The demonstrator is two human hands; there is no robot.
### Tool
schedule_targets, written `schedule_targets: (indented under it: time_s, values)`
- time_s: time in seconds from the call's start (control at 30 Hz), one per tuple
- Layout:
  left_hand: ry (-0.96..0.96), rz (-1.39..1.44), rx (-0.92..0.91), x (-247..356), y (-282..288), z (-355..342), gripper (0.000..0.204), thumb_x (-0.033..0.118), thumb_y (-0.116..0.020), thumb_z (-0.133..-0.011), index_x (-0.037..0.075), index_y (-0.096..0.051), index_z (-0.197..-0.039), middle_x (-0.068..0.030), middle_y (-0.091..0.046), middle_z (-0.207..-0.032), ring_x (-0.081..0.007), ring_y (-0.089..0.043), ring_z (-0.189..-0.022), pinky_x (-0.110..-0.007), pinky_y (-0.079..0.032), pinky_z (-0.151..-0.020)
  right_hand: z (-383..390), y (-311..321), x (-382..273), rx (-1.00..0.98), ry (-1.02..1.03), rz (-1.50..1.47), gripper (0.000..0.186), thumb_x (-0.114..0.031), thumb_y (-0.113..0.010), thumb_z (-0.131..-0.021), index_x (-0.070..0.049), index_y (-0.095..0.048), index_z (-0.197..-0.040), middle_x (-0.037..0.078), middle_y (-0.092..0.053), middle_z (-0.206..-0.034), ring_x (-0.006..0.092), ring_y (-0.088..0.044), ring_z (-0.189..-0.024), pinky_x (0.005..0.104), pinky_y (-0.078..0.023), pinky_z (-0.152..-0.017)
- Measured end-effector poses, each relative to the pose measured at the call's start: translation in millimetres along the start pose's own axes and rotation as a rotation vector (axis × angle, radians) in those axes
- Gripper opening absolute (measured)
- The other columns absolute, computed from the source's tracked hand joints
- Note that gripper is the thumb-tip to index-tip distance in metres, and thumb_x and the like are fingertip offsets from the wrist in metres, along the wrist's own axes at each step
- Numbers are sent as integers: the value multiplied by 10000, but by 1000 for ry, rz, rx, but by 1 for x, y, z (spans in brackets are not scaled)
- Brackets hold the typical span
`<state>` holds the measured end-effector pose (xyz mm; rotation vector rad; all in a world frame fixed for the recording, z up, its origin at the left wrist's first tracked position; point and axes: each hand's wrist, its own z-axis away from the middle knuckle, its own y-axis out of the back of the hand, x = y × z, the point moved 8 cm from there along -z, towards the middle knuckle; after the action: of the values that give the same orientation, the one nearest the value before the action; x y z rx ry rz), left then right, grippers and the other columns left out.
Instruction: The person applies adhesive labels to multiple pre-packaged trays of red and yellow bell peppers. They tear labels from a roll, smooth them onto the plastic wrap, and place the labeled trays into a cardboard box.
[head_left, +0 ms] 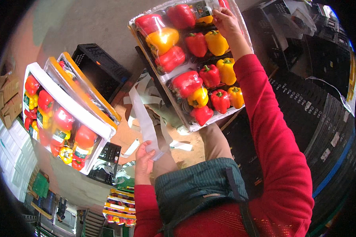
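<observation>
In front of me a white foam box (245, 29) holds several clear-wrapped packs of red and yellow bell peppers (162, 39). My right hand (227, 23) reaches to its far right corner, fingertips pinched on a small pale label (213, 4) over a wrapped pack. A dark printed label (202, 10) shows just beside it. Low in front of my apron, my left hand (144, 158) is closed on the near end of a long white strip of label backing paper (140, 112), which runs up and away from it.
Left stands another foam box (85, 96) of labelled pepper packs, with orange-edged boxes (73, 85) behind it. A black crate (103, 75) lies beyond. Loose paper strips (182, 145) lie around my legs. Black crates (290, 110) fill the right; more pepper boxes (118, 213) are stacked lower left.
</observation>
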<state>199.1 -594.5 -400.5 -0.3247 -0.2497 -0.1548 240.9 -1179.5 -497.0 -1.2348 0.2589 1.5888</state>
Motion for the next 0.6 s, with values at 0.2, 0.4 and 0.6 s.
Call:
schedule_targets:
  time_s: [0.2, 0.4, 0.6]
  values:
    - [12, -12, -7, -1, -5, -2, 436, -72, -589, -764, 33, -456, -1166, -108, -550, -1104, -207, -561, -1034, -336, -464, -906, -3, 9, 8, 146, -30, 26, 149, -47, -710, -794, -113, -580, -820, -11, -622, -760, 99, -594, -632, 235, -507, -569]
    - [16, -20, -6, -6, -2, -4, 452, -81, -602, -749, 37, -458, -1161, -101, -548, -1106, -206, -558, -1036, -339, -456, -917, -11, 20, 6, 311, 96, 313, 200, -59, -777, -727, -66, -600, -820, -9, -611, -745, 67, -558, -589, 181, -468, -503]
    - [-6, -15, -4, -2, -11, -5, 459, -102, -598, -738, 38, -466, -1154, -86, -550, -1096, -198, -557, -1033, -335, -458, -914, -13, 26, 4, 385, 198, 402, 221, -76, -797, -709, -53, -613, -829, 5, -628, -761, 75, -567, -586, 194, -477, -517]
